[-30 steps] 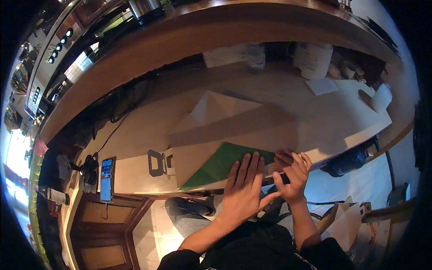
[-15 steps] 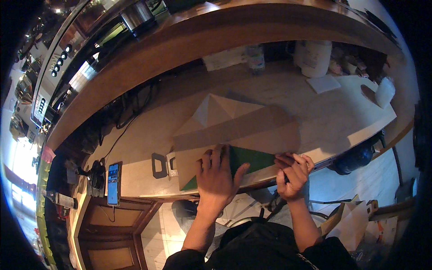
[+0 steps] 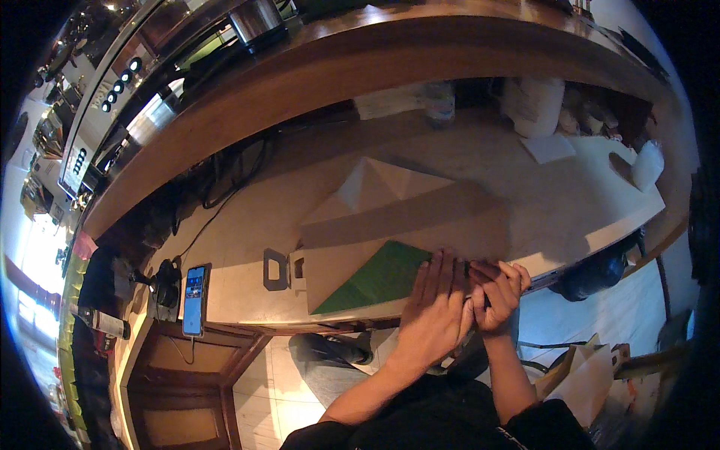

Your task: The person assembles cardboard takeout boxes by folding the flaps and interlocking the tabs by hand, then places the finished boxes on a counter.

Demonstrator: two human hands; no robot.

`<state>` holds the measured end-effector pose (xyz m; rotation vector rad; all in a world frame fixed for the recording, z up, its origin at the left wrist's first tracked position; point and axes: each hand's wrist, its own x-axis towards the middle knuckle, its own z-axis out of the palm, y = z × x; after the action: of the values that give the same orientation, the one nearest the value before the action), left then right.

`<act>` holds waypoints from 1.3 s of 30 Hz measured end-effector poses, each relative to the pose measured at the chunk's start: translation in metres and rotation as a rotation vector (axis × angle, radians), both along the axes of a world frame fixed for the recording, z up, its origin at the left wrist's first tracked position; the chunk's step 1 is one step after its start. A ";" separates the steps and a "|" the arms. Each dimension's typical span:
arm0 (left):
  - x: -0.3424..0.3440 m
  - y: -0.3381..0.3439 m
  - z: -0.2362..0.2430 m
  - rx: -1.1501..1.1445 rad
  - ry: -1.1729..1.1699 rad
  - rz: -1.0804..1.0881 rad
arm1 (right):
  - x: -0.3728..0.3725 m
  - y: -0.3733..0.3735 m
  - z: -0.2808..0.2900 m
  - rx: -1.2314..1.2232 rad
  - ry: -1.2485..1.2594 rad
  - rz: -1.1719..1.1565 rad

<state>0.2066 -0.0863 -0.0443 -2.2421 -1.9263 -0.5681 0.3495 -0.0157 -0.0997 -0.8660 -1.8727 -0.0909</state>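
Observation:
A large pale sheet of paper [image 3: 382, 185] with crease lines lies on the table. Along its near edge a green triangular flap [image 3: 375, 279] is folded over. My left hand [image 3: 435, 319] presses flat on the right part of that flap, fingers stretched out and side by side. Close against it, my right hand [image 3: 496, 296] has its fingers curled at the right end of the paper's near edge. That end of the paper is mostly hidden under my fingers.
Left of the paper lie a dark rectangular frame shape [image 3: 276, 270] and a phone [image 3: 194, 300] on a cable. Farther back on the table [image 3: 300, 161] stand a clear bottle [image 3: 440, 103], a white jug [image 3: 536, 106] and a white pad [image 3: 549, 148], below a curved wooden shelf [image 3: 390, 56].
My left hand has slid right along the green flap to beside my right hand, uncovering the flap's left part. My right hand stays at the right end. The view has shifted slightly.

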 end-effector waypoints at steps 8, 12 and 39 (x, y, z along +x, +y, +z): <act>-0.025 -0.029 0.000 -0.006 -0.067 -0.009 | 0.006 -0.001 0.005 -0.012 -0.015 0.022; -0.064 -0.058 -0.004 -0.041 -0.040 0.171 | 0.005 -0.002 0.003 -0.046 -0.030 0.030; -0.104 -0.062 -0.070 0.556 -0.035 0.380 | -0.055 -0.062 0.053 -0.319 -0.439 0.392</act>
<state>0.1024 -0.1485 -0.1141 -1.4979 -1.8443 -0.9405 0.2941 -0.0774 -0.0462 -0.7080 -2.4854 0.2896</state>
